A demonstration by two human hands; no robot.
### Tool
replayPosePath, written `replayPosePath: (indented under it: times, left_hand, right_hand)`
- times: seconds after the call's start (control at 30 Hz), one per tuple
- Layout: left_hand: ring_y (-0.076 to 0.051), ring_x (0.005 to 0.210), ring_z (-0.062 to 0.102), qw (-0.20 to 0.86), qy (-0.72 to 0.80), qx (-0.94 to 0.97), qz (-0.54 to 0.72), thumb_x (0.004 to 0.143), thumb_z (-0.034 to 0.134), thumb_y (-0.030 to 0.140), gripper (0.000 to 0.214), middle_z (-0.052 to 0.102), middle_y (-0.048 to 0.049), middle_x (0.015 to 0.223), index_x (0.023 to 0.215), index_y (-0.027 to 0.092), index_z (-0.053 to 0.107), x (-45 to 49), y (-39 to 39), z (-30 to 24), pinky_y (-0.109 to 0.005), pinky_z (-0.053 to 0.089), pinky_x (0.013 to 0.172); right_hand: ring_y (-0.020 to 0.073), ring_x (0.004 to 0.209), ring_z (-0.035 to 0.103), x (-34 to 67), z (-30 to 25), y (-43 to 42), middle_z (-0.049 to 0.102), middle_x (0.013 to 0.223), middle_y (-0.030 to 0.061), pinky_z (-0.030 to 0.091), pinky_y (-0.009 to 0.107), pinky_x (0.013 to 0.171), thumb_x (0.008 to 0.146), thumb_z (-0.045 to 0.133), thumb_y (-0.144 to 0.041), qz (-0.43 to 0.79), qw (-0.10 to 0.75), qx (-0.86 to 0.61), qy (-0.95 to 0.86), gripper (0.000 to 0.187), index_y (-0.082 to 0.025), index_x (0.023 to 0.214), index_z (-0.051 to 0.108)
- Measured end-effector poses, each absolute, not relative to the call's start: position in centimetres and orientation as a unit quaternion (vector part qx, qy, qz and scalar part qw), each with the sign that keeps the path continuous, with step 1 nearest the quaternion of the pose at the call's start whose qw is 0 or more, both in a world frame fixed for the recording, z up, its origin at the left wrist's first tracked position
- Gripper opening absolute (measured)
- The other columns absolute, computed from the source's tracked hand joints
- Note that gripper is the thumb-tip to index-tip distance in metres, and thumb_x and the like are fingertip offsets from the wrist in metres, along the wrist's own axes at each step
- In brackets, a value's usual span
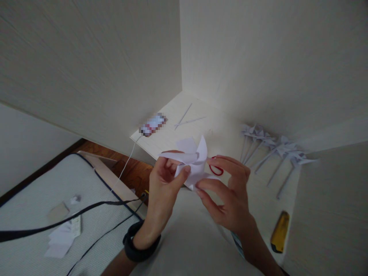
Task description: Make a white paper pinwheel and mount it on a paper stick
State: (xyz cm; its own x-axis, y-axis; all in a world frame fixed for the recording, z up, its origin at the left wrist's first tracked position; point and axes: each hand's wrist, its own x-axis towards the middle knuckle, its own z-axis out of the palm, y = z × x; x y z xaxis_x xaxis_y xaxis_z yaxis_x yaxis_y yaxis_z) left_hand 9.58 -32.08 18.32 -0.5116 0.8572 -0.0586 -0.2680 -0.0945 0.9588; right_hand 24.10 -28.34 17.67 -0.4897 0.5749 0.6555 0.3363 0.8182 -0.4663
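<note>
Between my hands is a white paper pinwheel [193,171] with curled blades. My left hand [166,186] grips it from the left, thumb pressed on its front near the middle. On the right, my right hand [227,191] pinches its lower edge between thumb and a finger, with another finger near a side blade. Just behind the right fingers shows a red loop [216,166], perhaps a scissors handle, mostly hidden. A square of white paper [186,145] lies on the desk behind the pinwheel. Two thin white paper sticks [184,115] cross farther back.
Several finished pinwheels on sticks [276,147] lean along the right wall. A yellow and black tool [280,232] lies at the desk's right. A phone [153,124] with a white cable [127,163] sits at the left edge. Papers [61,241] rest on the mattress [83,184]; dark straps cross it.
</note>
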Motion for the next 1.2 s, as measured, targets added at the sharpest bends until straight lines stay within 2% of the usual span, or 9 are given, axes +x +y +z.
replayPosePath:
  times: [0.17, 0.37, 0.57, 0.7, 0.93, 1.1, 1.2]
  left_hand:
    - [-0.009, 0.066, 0.062, 0.365, 0.561, 0.312, 0.674, 0.076, 0.073, 0.01, 0.023, 0.066, 0.0047, 0.073, 0.094, 0.021, 0.065, 9.8, -32.3, 18.6, -0.018, 0.051, 0.063]
    - [-0.008, 0.078, 0.062, 0.29, 0.582, 0.366, 0.665, 0.075, 0.073, 0.006, 0.023, 0.065, 0.0022, 0.095, 0.09, 0.022, 0.067, 9.9, -32.3, 18.6, -0.015, 0.051, 0.071]
    - [-0.012, 0.084, 0.062, 0.29, 0.595, 0.375, 0.649, 0.076, 0.073, 0.008, 0.015, 0.065, -0.001, 0.097, 0.081, 0.019, 0.065, 9.9, -32.5, 18.5, -0.019, 0.051, 0.076]
    - [-0.011, 0.079, 0.061, 0.309, 0.592, 0.368, 0.647, 0.076, 0.073, 0.01, 0.018, 0.065, 0.0, 0.096, 0.09, 0.02, 0.066, 9.9, -32.6, 18.6, -0.019, 0.05, 0.072]
    - [-0.01, 0.075, 0.061, 0.324, 0.586, 0.367, 0.645, 0.076, 0.073, 0.009, 0.019, 0.065, 0.0007, 0.096, 0.088, 0.021, 0.067, 9.8, -32.6, 18.7, -0.019, 0.05, 0.07]
    - [-0.01, 0.079, 0.06, 0.314, 0.586, 0.391, 0.637, 0.076, 0.073, 0.008, 0.015, 0.066, 0.0003, 0.098, 0.078, 0.021, 0.066, 9.7, -32.5, 19.0, -0.019, 0.049, 0.071]
    - [-0.01, 0.073, 0.06, 0.323, 0.588, 0.388, 0.632, 0.075, 0.073, 0.008, 0.014, 0.066, -0.0001, 0.098, 0.078, 0.02, 0.066, 9.7, -32.5, 19.1, -0.019, 0.05, 0.068]
  right_hand:
    - [0.0278, 0.114, 0.048, 23.5, 18.4, -28.5, 0.049, 0.122, 0.0072, 0.04, 0.048, 0.095, 0.083, 0.06, -0.01, 0.202, 0.445, -0.313, -0.814, 0.019, -0.025, 0.094, 0.055]
    - [0.0243, 0.108, 0.051, 22.8, 18.7, -28.5, 0.054, 0.115, 0.0054, 0.04, 0.043, 0.091, 0.086, 0.059, -0.012, 0.248, 0.467, -0.347, -0.775, 0.012, -0.024, 0.089, 0.057]
    - [0.0249, 0.107, 0.052, 22.5, 18.5, -28.3, 0.054, 0.113, 0.0062, 0.041, 0.046, 0.091, 0.087, 0.06, -0.013, 0.254, 0.48, -0.374, -0.751, 0.011, -0.024, 0.087, 0.06]
    - [0.0268, 0.107, 0.052, 22.3, 18.5, -28.2, 0.054, 0.114, 0.007, 0.042, 0.046, 0.088, 0.085, 0.064, -0.015, 0.242, 0.472, -0.405, -0.744, 0.01, -0.024, 0.084, 0.062]
    - [0.0266, 0.107, 0.052, 22.3, 18.5, -27.9, 0.055, 0.113, 0.0071, 0.042, 0.046, 0.09, 0.083, 0.067, -0.015, 0.243, 0.464, -0.417, -0.743, 0.009, -0.023, 0.08, 0.064]
    - [0.0261, 0.109, 0.052, 22.5, 18.4, -27.7, 0.055, 0.114, 0.0062, 0.042, 0.047, 0.091, 0.083, 0.069, -0.015, 0.24, 0.467, -0.401, -0.751, 0.01, -0.024, 0.081, 0.065]
    - [0.0258, 0.107, 0.053, 22.7, 18.4, -27.6, 0.055, 0.114, 0.0061, 0.042, 0.049, 0.091, 0.083, 0.068, -0.015, 0.254, 0.461, -0.4, -0.75, 0.01, -0.024, 0.08, 0.065]
